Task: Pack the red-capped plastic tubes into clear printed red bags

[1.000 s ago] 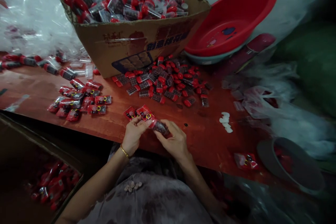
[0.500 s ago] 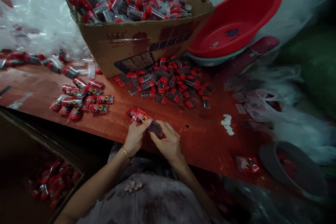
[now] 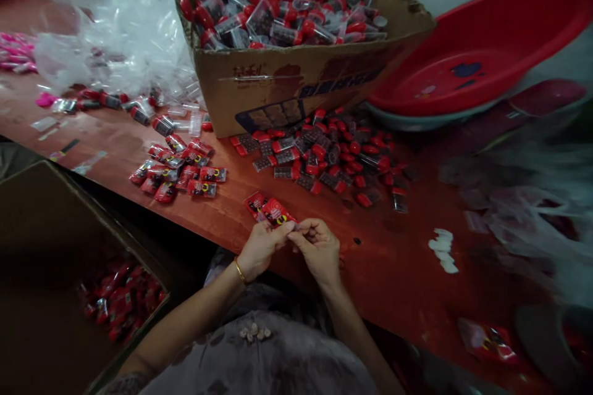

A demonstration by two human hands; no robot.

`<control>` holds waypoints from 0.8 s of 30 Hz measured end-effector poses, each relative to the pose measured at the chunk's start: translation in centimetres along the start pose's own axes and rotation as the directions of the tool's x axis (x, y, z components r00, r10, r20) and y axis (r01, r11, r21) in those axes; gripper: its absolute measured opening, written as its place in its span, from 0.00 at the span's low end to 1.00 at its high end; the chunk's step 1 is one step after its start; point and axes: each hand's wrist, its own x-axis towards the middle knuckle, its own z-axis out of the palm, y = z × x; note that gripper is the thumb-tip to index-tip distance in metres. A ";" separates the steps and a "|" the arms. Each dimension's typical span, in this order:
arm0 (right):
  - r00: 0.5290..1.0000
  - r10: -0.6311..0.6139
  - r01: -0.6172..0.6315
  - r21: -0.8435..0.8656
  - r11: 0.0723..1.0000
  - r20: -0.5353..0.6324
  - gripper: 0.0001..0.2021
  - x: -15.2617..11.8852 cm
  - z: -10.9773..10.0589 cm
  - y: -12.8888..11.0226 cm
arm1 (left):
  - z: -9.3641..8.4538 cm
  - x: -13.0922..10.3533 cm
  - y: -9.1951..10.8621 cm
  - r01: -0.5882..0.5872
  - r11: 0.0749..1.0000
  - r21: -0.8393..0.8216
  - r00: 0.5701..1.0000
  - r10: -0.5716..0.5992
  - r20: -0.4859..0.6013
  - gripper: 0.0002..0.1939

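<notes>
My left hand (image 3: 260,251), with a gold bracelet at the wrist, grips a small red printed packet (image 3: 278,212) near the table's front edge. At the packet's near end my right hand (image 3: 319,253) pinches with thumb and forefinger, touching the left fingertips. The pinched end is mostly covered by the fingers. Another red packet (image 3: 255,202) lies flat just behind it. To the left is a group of filled red packets (image 3: 178,170). Beyond my hands spreads a heap of small dark-dotted tubes with red caps (image 3: 319,157).
A cardboard box (image 3: 296,74) of clear red-capped tubes stands at the back, beside a tilted red basin (image 3: 504,68). Below the table at left, an open carton (image 3: 41,222) holds red packets. White discs (image 3: 443,251) and plastic bags (image 3: 532,210) lie right.
The dark-dotted tube that stuck out of the packet between my hands no longer shows. My right fingers have closed at the packet's end. The view has swung left.
</notes>
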 end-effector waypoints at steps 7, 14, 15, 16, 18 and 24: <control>0.978 -0.136 0.187 -0.394 0.900 0.156 0.11 2.8 1.9 0.0 | -3.4 0.4 4.7 0.163 0.987 -0.005 0.984 -0.163 -0.069 0.07; 0.961 -0.232 -0.081 -0.955 0.286 -0.151 0.19 8.4 -9.9 0.2 | -9.0 3.7 14.1 -0.188 0.962 -0.198 0.925 0.106 -0.365 0.17; 0.966 -0.194 -0.129 -0.967 0.220 -0.173 0.20 8.9 -11.3 0.6 | -9.1 3.8 14.3 -0.210 0.959 -0.188 0.927 0.134 -0.351 0.20; 0.973 -0.145 -0.152 -0.973 0.176 -0.179 0.21 9.1 -12.2 1.0 | -8.9 3.9 14.2 -0.224 0.963 -0.148 0.926 0.162 -0.341 0.21; 0.984 -0.084 -0.146 -0.981 0.131 -0.158 0.21 8.7 -12.6 1.8 | -7.9 3.8 12.5 -0.250 0.966 0.060 0.912 0.256 -0.321 0.18; 0.989 -0.145 -0.014 -0.998 0.054 -0.022 0.20 3.5 -8.1 2.2 | -4.3 3.8 4.6 -0.382 0.054 0.922 0.793 0.532 0.297 0.14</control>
